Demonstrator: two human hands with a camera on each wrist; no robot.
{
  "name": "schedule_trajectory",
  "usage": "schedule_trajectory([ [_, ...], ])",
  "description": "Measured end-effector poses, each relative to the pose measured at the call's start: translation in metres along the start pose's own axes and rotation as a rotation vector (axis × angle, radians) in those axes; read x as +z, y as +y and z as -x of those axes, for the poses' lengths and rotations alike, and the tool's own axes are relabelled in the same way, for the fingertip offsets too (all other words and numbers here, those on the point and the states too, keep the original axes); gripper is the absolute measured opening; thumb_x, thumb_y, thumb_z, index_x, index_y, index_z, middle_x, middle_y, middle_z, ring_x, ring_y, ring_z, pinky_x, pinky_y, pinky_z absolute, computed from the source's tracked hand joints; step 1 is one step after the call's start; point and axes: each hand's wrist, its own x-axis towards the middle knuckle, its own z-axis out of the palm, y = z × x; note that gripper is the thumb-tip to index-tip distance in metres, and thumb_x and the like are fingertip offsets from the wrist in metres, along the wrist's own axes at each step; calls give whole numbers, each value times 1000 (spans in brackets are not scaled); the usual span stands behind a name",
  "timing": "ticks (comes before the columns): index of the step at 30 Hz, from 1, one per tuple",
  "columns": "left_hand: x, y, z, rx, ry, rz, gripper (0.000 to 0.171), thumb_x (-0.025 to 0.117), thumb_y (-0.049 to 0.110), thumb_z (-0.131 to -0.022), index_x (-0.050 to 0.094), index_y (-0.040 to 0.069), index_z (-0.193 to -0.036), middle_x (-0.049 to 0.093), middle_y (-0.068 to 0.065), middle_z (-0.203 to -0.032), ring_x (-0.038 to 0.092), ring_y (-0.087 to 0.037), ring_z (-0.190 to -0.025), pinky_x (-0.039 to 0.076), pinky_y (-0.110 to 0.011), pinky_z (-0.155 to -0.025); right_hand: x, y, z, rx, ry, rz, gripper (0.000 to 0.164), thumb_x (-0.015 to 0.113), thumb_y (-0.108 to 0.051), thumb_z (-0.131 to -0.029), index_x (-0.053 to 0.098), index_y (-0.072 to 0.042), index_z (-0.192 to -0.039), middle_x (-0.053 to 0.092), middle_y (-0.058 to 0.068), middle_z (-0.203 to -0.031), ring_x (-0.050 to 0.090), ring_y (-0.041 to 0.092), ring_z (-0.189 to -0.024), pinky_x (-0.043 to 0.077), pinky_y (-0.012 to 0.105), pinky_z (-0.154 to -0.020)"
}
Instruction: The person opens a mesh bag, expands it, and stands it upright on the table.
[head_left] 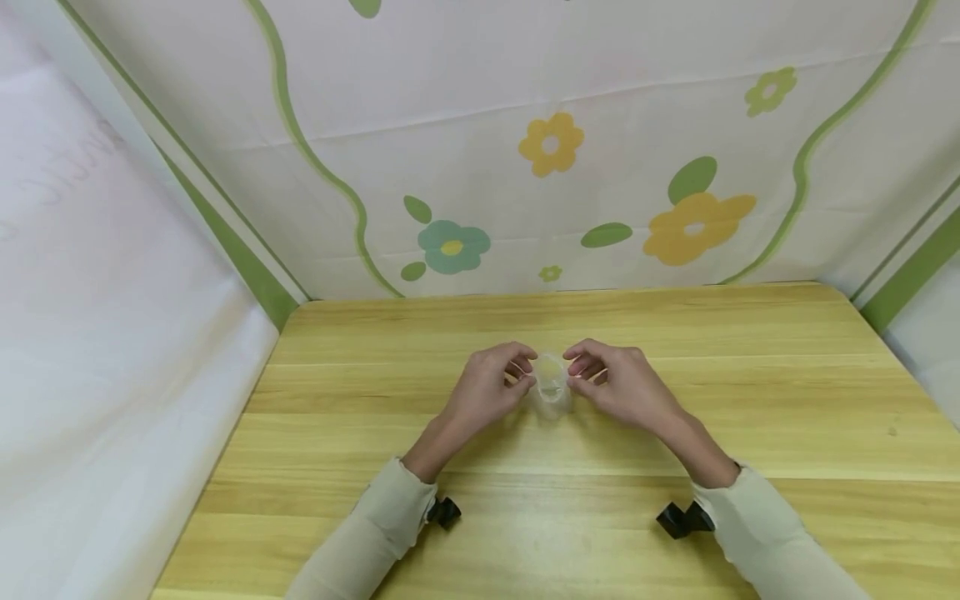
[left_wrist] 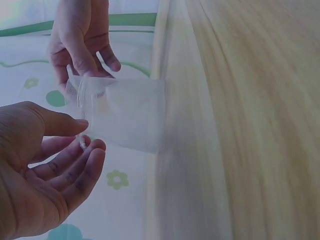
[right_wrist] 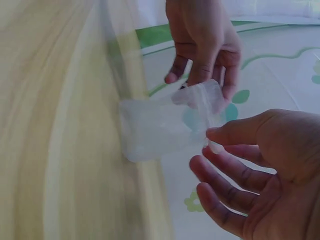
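Note:
A small clear zip-lock bag [head_left: 552, 393] stands upright on the wooden table, its round mouth spread and facing up in the head view. On its left side my left hand [head_left: 492, 385] pinches the rim between thumb and forefinger. The opposite edge is pinched by my right hand [head_left: 621, 385] in the same way. In the left wrist view the bag [left_wrist: 125, 114] shows a ridged strip along its mouth, and its lower end meets the tabletop. The right wrist view shows the see-through bag [right_wrist: 157, 127] with nothing visible inside.
The wooden table [head_left: 555, 533] reaches back to a white cloth [head_left: 465, 150] printed with flowers and green lines. White cloth also hangs at both sides. A black wrist mount [head_left: 446, 512] sits at the left sleeve, another black mount [head_left: 678, 521] at the right.

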Motion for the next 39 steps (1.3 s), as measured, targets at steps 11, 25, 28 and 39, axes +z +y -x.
schedule_trajectory([
  [11,-8,-4,4,9,33,-1,30,80,7,-97,73,1,-125,77,-13,-119,76,-27,-105,67,-35,-81,-19,2,3,-11,-55,43,30,79,-9,-97,73,-3,-126,80,10,-113,78,26,-101,66,43,-83],
  [25,1,-3,4,-1,10,14,23,78,1,-96,74,0,-119,81,-10,-96,79,-21,-87,65,-24,-77,-2,3,-1,-15,23,29,20,81,-3,-93,76,-5,-113,80,3,-93,77,18,-87,66,33,-76],
  [28,4,-3,4,-4,11,12,21,78,1,-96,75,-1,-117,81,-10,-95,79,-21,-86,64,-23,-76,2,3,-1,-7,34,19,23,81,-3,-93,75,-4,-115,80,4,-94,77,19,-88,66,34,-76],
  [39,8,0,2,-8,-4,-15,17,77,5,-98,76,0,-115,81,-10,-97,78,-20,-86,64,-23,-76,5,2,-1,1,26,25,22,80,-6,-95,75,-7,-116,80,2,-96,77,17,-89,65,31,-76],
])
